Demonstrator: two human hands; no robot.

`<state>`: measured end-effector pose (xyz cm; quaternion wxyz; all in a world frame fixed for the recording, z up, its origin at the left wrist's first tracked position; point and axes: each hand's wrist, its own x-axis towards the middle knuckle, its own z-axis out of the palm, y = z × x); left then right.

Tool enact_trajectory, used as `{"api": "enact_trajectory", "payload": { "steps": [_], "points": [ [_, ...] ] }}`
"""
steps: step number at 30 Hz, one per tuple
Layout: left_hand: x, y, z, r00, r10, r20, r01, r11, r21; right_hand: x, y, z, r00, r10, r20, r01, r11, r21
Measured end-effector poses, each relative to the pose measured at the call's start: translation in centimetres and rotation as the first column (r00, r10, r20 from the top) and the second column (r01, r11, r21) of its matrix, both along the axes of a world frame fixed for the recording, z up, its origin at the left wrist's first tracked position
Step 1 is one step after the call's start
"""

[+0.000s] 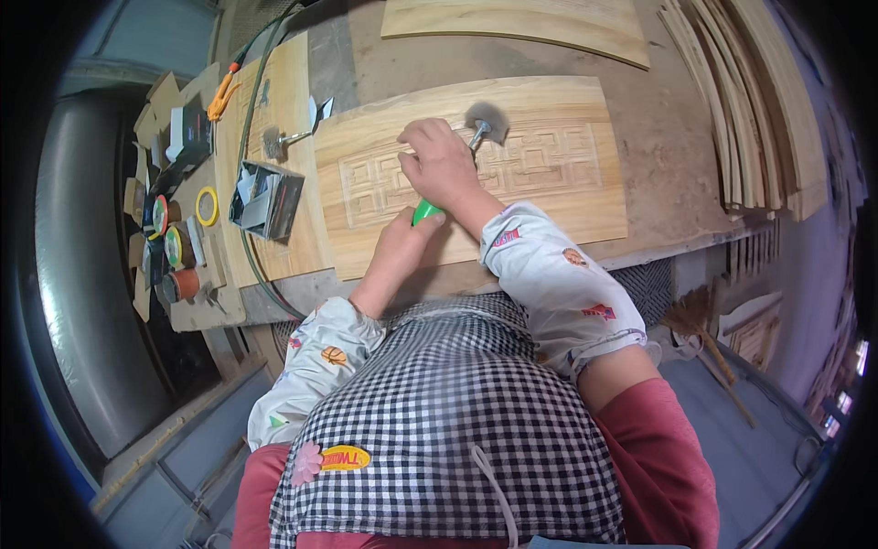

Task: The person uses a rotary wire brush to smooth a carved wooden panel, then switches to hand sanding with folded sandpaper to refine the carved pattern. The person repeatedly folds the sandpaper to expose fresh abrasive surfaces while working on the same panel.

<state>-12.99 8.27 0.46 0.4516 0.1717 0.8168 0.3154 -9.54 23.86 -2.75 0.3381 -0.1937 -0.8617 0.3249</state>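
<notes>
A carved wooden panel (pixel 411 250) with raised geometric fretwork lies on the workbench before me. My left hand (pixel 405 237) grips the green rear end of a rotary hand tool (pixel 426 211). Further forward, my right hand (pixel 442 165) wraps over the same tool, so most of its body is hidden. A metal shaft sticks out beyond my right hand and carries a round grey abrasive wheel (pixel 488 122). The wheel looks blurred and is over the upper middle of the carving; whether it touches the wood I cannot tell.
On the left, another panel (pixel 295 226) bears a spare shafted wheel (pixel 273 143), an open box of abrasive pieces (pixel 257 209) and a green hose (pixel 248 130). Tape rolls (pixel 207 206) lie beyond. Stacked boards (pixel 748 110) stand right; a further panel (pixel 514 27) lies at the back.
</notes>
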Motion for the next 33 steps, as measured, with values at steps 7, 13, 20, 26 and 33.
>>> {"api": "enact_trajectory", "payload": {
  "steps": [7,13,20,26,33],
  "points": [
    [0.6,-1.6,0.0,0.997,0.041,-0.06,-0.037,0.998,0.056,-0.3,-1.7,-0.2,0.996,0.083,0.014,-0.083,0.997,-0.009],
    [0.4,-2.7,0.4,1.0,0.003,-0.007,-0.003,1.0,0.017,0.3,-2.9,-0.3,0.992,0.089,0.086,-0.086,0.996,-0.038],
    [0.7,-4.4,0.8,0.994,0.101,0.053,-0.098,0.994,-0.048,-0.7,-4.3,-0.4,0.984,0.17,0.044,-0.17,0.985,-0.021],
    [-0.5,-6.1,1.6,0.995,0.09,0.052,-0.084,0.99,-0.112,-1.3,-6.5,-0.2,0.98,0.176,0.096,-0.173,0.984,-0.046],
    [0.4,-8.2,0.0,0.968,0.234,0.087,-0.233,0.972,-0.022,-3.0,-7.5,-0.5,0.953,0.301,0.019,-0.301,0.953,0.014]
  ]
}}
